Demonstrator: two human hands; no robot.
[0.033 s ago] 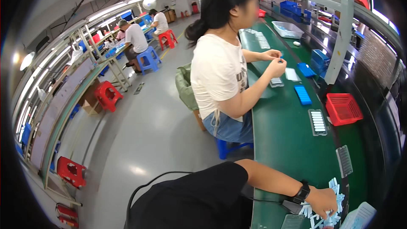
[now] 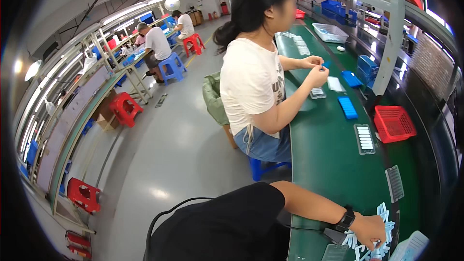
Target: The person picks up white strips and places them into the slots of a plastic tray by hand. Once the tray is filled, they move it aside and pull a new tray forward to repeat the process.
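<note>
Smooth, pale plastic sticks [image 2: 383, 211] at my fingers [image 2: 370, 240]
My black sleeve [image 2: 232, 212] is matt cloth; the counter [image 2: 328, 159] looks smooth and faintly glossy, the ribbed tray [image 2: 395, 183] clear, shiny plastic, the red basket [image 2: 394, 128] perforated plastic.

I'm in a factory workshop: long green surface [image 2: 324, 164], seated co-workers [image 2: 155, 42], plastic stools [image 2: 123, 102], red basket [image 2: 398, 137], strip lights [image 2: 123, 14].

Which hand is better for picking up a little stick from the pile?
Probably the left hand. It is right at the pile, bent down over the pale sticks. The right hand can't be made out here, so its reach is hard to judge.
</note>
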